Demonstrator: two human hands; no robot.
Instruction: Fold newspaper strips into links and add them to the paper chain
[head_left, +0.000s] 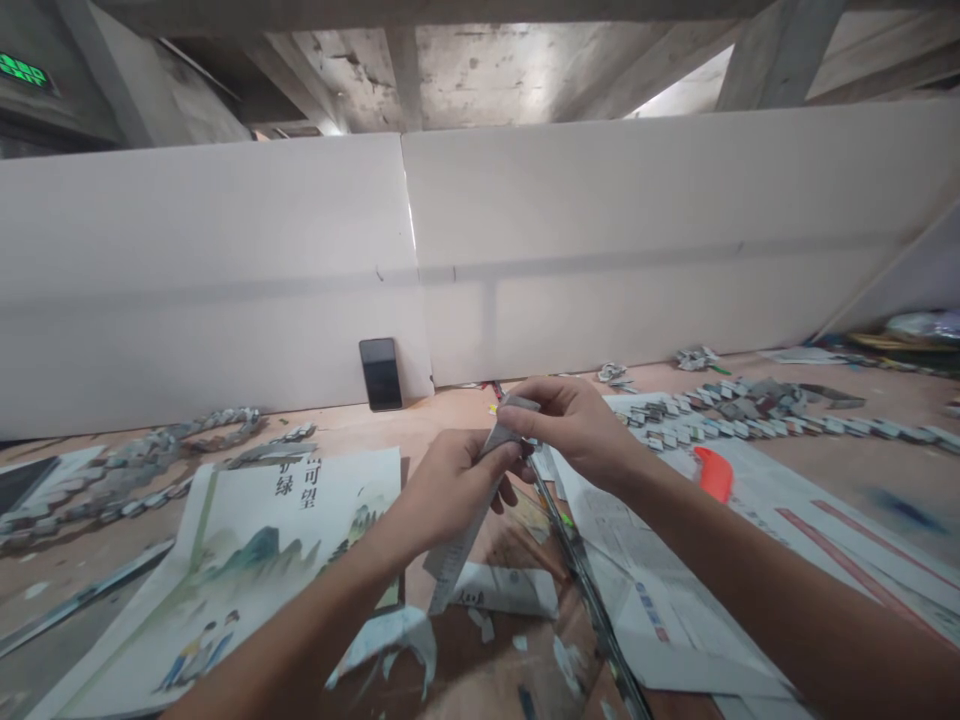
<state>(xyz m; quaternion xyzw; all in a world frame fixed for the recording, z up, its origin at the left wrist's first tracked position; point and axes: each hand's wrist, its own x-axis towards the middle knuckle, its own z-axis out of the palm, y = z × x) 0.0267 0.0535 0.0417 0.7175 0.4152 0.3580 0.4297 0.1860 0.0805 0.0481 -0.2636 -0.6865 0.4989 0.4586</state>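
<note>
A narrow folded strip of printed paper (459, 555) slants over the table between my hands. My left hand (450, 485) pinches it around its middle, thumb on top. At the strip's upper end, my right hand (566, 420) grips it between thumb and fingers. Below the hands lie another folded piece of printed paper (510, 590) and torn white scraps (397, 640). A long dark metal strip (592, 590) runs under my right forearm toward the front edge of the view.
An illustrated sheet (277, 560) and folded-paper chains (127, 470) lie left. A phone (382, 375) leans on the white partition (225, 250). At right are more paper chains (712, 425), printed sheets (645, 590) and a red-orange curved object (714, 474).
</note>
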